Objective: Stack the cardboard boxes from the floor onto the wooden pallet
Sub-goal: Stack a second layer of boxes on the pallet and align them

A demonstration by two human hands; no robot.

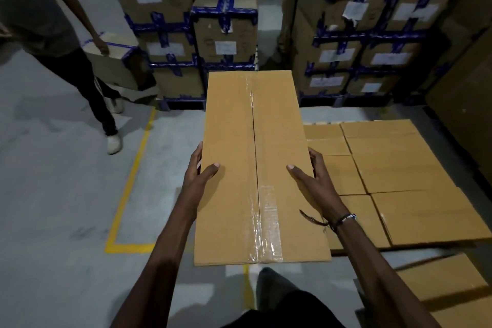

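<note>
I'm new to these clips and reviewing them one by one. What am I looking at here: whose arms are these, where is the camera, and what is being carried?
There is no machine here. The camera sits on a person's head and looks down at their own arms. The left hand and right hand grip the long sides of a taped cardboard box, held above the grey floor. To the right lies a flat layer of similar boxes. Behind stand stacks with blue tape. Another person at left carries a box.

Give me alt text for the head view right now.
Both hands, left hand and right hand, grip the long sides of a long brown clear-taped cardboard box, carried above the grey floor. To its right lies a flat layer of brown cardboard boxes; blue-taped box stacks stand behind.
</note>
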